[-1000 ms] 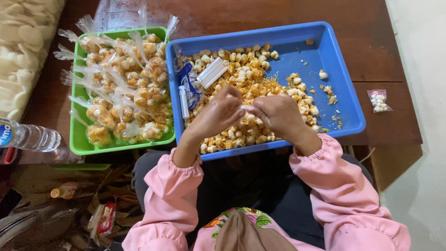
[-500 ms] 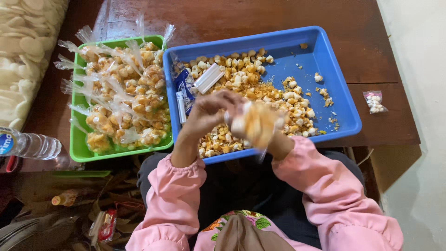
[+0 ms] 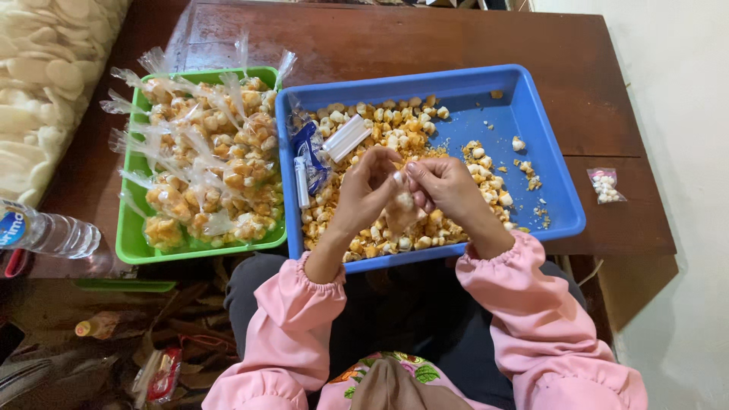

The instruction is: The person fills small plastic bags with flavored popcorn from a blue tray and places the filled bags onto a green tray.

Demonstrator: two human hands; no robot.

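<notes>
While over the blue tray (image 3: 558, 175): both hands met.
Bag (image 3: 401, 211): between hands, long axis upright, above the tray's snacks (image 3: 395, 129).
Left hand (image 3: 366, 190): fingers clamped on bag.
Right hand (image 3: 448, 186): fingers pinched on bag, equally near.

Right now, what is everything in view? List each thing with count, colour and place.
blue tray: one, blue, centre of the table, holds loose snack pieces
loose snack pieces: many, cream and orange, in the blue tray
green tray: one, green, touching the blue tray's left side
filled bags: many, clear with orange-cream snacks, piled in the green tray
small bag: one, clear, partly filled, held between both hands
white packet: one, white, on the snacks at the tray's left
sealed mini bag: one, clear, table right of the blue tray
water bottle: one, clear, far left
table: one, dark brown wood
left hand, right hand: pink sleeves, over the blue tray
</notes>
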